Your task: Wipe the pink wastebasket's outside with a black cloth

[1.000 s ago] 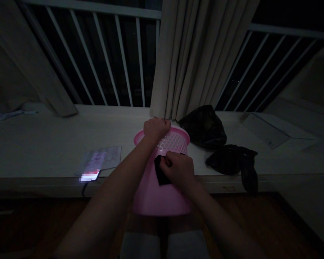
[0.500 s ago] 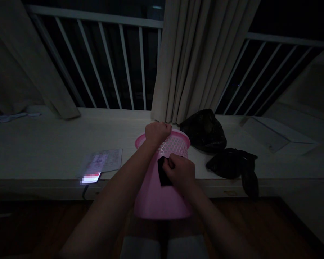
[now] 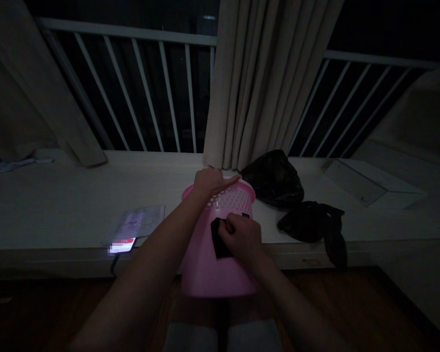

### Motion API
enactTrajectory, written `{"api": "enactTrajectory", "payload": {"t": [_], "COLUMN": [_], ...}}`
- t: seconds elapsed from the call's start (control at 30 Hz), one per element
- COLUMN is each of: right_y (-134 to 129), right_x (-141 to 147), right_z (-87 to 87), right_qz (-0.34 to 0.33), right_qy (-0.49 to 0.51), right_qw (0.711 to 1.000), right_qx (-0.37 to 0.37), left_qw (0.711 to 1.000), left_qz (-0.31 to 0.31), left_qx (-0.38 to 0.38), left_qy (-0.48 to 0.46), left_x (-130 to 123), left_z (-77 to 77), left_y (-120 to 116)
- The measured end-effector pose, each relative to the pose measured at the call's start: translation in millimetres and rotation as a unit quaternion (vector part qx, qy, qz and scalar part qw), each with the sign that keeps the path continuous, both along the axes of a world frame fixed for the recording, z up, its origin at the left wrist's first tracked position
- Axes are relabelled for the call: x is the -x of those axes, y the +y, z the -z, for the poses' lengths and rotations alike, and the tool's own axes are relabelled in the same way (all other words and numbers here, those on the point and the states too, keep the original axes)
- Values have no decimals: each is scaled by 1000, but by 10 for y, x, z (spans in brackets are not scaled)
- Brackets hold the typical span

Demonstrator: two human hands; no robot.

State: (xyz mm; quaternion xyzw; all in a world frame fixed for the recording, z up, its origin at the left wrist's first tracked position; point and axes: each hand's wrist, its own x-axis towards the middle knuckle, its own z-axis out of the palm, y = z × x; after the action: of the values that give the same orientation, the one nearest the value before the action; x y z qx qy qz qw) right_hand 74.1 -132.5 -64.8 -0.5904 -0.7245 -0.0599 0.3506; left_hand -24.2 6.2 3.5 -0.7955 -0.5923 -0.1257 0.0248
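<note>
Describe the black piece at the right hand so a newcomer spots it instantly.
Below the hanging curtain, a pink basket stands out. In front of its smooth side, the right hand grips the black piece. Unlike the bulging black bags on the ledge, it looks small and flat.

A room in a home, dimly lit, is suggested: beige curtains (image 3: 267, 83) are hung before dark windows (image 3: 178, 73) lined with white railings (image 3: 132, 33), and a broad pale ledge (image 3: 77, 200) is set above reddish-brown wooden flooring (image 3: 330, 298), where a pink plastic basket (image 3: 220, 278) is held.
</note>
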Motion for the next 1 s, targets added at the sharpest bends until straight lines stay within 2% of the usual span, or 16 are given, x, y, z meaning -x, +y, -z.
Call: {"api": "enactTrajectory", "payload": {"t": [0.33,0.57,0.8,1.0], "right_y": [0,-4,-22,-28], "right_x": [-1,1,-23,-12], "right_z": [-4,2,10,13], "right_qz": [-1,-3,5,-4], "right_qy": [15,14,12,22], "right_qw": [1000,1000,1000,1000], "right_qx": [17,17,16,2], "left_qw": [997,998,999,999], "left_qz": [75,10,27,15], "left_qx": [-10,61,-23,-35], "left_qy": [-16,16,11,0], "left_x": [78,61,38,37], "left_z": [21,-38,47,73], "left_y": [24,64,13,-23]}}
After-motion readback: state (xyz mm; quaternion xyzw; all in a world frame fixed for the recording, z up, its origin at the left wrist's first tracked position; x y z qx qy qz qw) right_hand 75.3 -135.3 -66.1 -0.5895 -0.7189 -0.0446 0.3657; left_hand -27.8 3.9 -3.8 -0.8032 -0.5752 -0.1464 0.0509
